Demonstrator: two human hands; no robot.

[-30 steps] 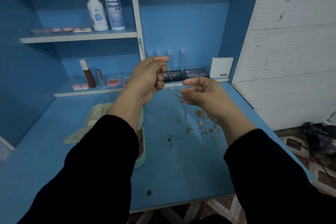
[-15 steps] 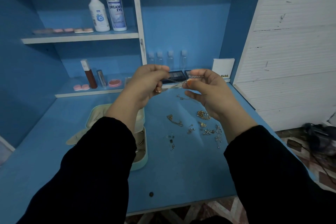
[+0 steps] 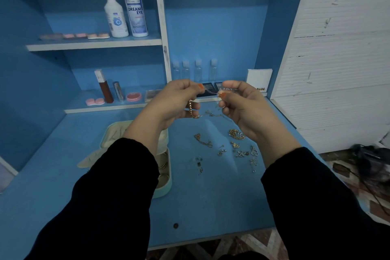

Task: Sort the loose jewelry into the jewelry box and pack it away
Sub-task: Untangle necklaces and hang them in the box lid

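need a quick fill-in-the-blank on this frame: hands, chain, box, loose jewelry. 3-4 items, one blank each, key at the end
1. The thin chain is stretched between ____ hands, the left hand and the right hand.
2. The open jewelry box lies mostly beneath the ____ forearm.
3. The loose jewelry rests on the ____ desk.
4. The fingernails are painted ____.

Missing words: both; left; blue; orange

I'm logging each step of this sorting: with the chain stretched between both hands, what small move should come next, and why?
Probably lower the chain toward the open jewelry box beneath the left hand. Both hands, right hand included, pinch it above the desk, so it is ready to place.
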